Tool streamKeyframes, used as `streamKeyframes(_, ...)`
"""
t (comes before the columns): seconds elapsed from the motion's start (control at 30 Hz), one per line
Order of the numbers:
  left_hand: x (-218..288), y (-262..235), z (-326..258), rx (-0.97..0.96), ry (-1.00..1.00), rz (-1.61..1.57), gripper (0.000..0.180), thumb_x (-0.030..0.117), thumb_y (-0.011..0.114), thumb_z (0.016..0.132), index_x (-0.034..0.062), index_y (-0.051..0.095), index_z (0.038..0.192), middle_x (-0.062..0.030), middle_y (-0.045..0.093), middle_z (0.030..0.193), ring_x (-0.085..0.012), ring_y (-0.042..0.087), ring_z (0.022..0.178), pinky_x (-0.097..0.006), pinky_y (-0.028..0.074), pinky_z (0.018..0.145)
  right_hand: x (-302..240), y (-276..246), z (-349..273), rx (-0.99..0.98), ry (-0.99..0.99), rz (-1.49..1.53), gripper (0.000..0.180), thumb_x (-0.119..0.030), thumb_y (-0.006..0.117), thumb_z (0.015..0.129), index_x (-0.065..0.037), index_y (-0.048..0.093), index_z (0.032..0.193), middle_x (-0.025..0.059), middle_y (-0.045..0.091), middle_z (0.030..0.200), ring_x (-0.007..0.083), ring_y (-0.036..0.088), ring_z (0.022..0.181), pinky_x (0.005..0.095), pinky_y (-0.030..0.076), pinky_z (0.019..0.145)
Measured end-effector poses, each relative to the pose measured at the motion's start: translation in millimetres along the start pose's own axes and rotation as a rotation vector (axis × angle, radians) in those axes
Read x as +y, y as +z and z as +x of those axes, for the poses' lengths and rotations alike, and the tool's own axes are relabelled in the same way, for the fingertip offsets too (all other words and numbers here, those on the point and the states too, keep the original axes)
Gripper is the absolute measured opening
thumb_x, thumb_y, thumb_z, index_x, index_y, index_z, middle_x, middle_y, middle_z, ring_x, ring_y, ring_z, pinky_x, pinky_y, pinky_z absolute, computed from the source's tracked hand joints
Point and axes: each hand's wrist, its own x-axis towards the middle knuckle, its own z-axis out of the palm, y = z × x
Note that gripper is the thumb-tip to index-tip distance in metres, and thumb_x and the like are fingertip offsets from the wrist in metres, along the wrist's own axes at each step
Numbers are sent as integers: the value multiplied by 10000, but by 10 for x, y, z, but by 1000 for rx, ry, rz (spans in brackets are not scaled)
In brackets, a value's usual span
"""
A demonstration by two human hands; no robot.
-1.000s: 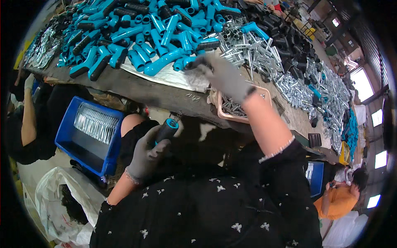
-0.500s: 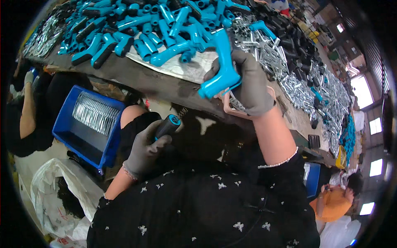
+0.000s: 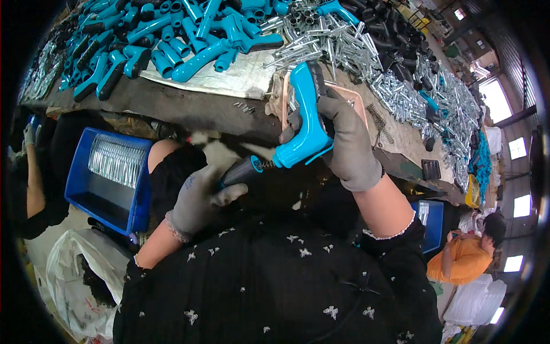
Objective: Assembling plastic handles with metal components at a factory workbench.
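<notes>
So from the head cam I'm looking down at both gloved hands working just off the near edge of the worktop [image 3: 189,109]. The right hand [image 3: 344,140] has its grip closed around a bright blue plastic handle piece [image 3: 306,114], an L-shaped moulded part, fingers wrapped over its upper arm, with the lower end pointing left toward the other hand. The left hand [image 3: 197,198] has its grip closed on a black cylindrical tool [image 3: 243,170] with a blue ring near its tip, and that tip sits right against the open lower end of the blue handle piece. Both are held in the air above the person's lap, in front of the worktop's near edge, not resting on anything.

Behind the right hand there's a pinkish tray [image 3: 358,106] near that near edge; I can't tell what's in it. Further back the worktop carries a big heap of the same blue handle parts [image 3: 172,34] toward the far left, a pile of shiny metal pins [image 3: 321,40] in the middle, and black tube parts [image 3: 389,28] toward the far right.

Below the worktop on the left sits a blue crate [image 3: 103,198] with silvery metal pieces inside. Another person in an orange top [image 3: 464,258] sits off to the right, well apart.
</notes>
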Motion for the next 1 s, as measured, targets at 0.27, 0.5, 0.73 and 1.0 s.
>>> streamKeyframes(0.27, 186, 74, 19, -48, -76, -111, 437, 342, 744, 887, 5, 640, 1146, -160, 666, 825, -278, 665, 709, -370, 504, 651, 2, -141, -169, 83, -7, 192, 398, -292, 362, 1005, 45, 527, 1139, 142, 666, 880, 224, 707, 801, 337, 584, 746)
streamKeyframes(0.5, 165, 165, 72, -44, 3, -68, 403, 360, 746, 887, 0, 644, 1037, -187, 620, 764, -309, 643, 691, -385, 483, 627, 88, -154, -205, -60, -66, 61, 419, -336, 389, 998, 21, 497, 1189, 140, 650, 931, 237, 684, 839, 369, 563, 795)
streamKeyframes(0.73, 213, 90, 14, -204, -149, -361, 437, 361, 704, 935, 15, 622, 1190, -69, 674, 818, -196, 632, 657, -356, 492, 607, -25, -455, -272, -325, -554, -701, 502, -317, 703, 910, 4, 556, 1267, 138, 651, 1023, 278, 634, 898, 339, 509, 828)
streamKeyframes(1.0, 20, -77, 71, -680, -464, -724, 510, 381, 661, 967, 28, 556, 1320, -10, 647, 835, -103, 617, 741, -308, 508, 661, -369, -473, -452, -482, -673, -880, 462, -76, 716, 807, -33, 614, 1255, 188, 673, 1177, 374, 673, 1029, 414, 533, 878)
